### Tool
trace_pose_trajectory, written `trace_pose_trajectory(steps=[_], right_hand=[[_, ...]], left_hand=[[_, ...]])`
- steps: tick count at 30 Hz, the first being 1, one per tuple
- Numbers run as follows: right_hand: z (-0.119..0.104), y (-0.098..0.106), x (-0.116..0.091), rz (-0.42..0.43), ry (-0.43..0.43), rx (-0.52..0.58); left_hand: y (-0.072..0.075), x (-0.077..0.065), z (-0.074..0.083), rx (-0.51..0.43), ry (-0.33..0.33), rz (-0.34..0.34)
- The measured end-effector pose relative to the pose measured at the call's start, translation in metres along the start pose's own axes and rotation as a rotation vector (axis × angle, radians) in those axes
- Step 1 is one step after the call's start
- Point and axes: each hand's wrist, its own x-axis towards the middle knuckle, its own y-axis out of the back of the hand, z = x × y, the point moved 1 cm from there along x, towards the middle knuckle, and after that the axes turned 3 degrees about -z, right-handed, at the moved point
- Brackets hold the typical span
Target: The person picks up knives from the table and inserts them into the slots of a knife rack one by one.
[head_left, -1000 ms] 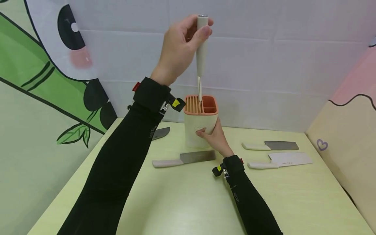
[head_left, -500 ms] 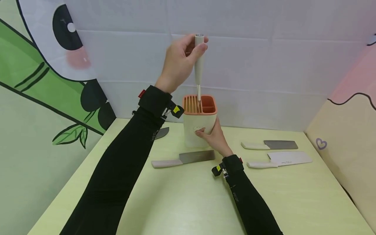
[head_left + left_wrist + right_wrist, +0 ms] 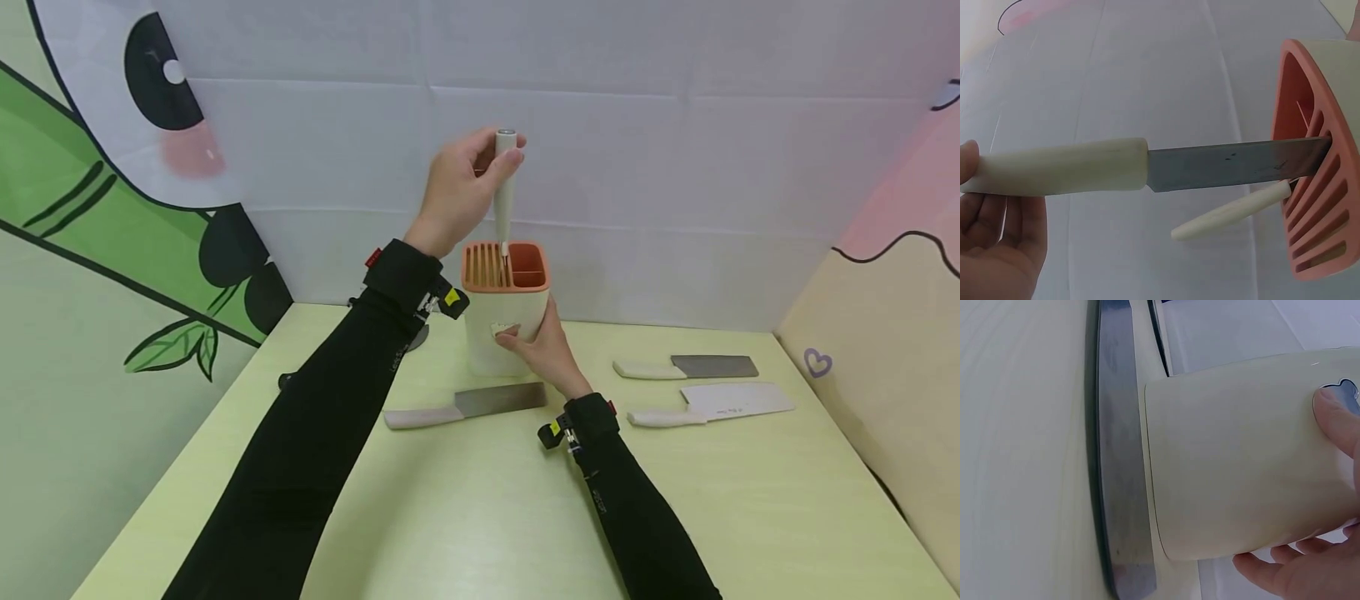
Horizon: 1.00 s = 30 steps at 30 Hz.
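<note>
Knife (image 3: pixel 1129 164) now deeper in holder (image 3: pixel 489 312)

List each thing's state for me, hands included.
Left hand, pinching upright knife
Upright knife, blade partly inside knife block
Right hand, gripping knife block
Knife block, upright
Second handle, sticking out of knife block
Front knife, lying flat
Far right knife, lying flat
Near right knife, lying flat
Dark blade, partly hidden by left sleeve

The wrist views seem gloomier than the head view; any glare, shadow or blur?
Head view: bright, with a pale sheen on the tabletop and a faint shadow beside the left sleeve; left wrist view: dimmer, the held knife fairly sharp, without strong glare; right wrist view: also dim, with a dark shadow along the cleaver blade.
</note>
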Motion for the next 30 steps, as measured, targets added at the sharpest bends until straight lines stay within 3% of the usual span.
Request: trace_pose_trajectory(steps=[5, 13, 24, 30], right_hand=[[-0.003, -0.001, 0.0, -0.006, -0.006, 0.007], [-0.005, -0.003, -0.001, 0.028, -0.004, -0.014], [-0.008, -0.004, -0.003, 0.062, -0.003, -0.062], [0.016, -0.004, 0.003, 0.09, 0.008, -0.083]], left_hand=[[-0.003, 0.004, -0.026, -0.014, 0.029, -0.016], [-0.007, 0.001, -0.042, -0.039, 0.021, -0.03], [-0.011, -0.008, -0.052, -0.027, 0.036, -0.041], [-0.014, -0.02, -0.044, 0.0, 0.076, -0.064]])
